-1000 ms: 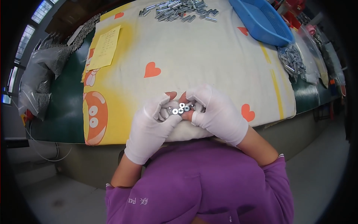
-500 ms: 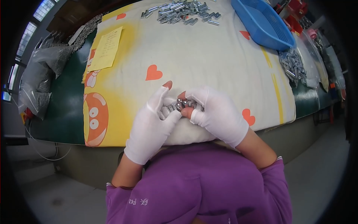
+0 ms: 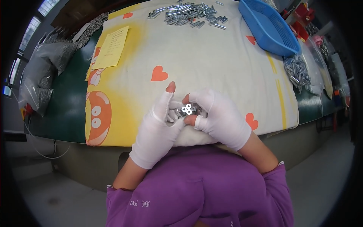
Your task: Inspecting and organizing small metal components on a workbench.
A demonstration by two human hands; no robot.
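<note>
Both my hands wear white gloves with bare thumb and fingertips, and they meet over the cloth near the table's front edge. My right hand (image 3: 223, 119) pinches a small bundle of shiny metal tubes (image 3: 187, 109) between thumb and forefinger. Several round ends with holes face up and catch the light. My left hand (image 3: 155, 123) cups around the left of the bundle, its fingers curled with more tubes (image 3: 177, 112) against them; one bare fingertip points up and away. The gloves partly hide how many tubes lie in each palm.
A loose pile of metal tubes (image 3: 189, 14) lies at the back. Back right stands a blue plastic basket (image 3: 266, 28), with a bag of metal parts (image 3: 297, 72) beside it. A yellow written sheet (image 3: 111, 47) lies left. Clear bags of small parts (image 3: 41, 72) sit far left.
The tubes between my hands have turned, so their holed ends now face up. Both hands stay in nearly the same place; the view has shifted slightly.
</note>
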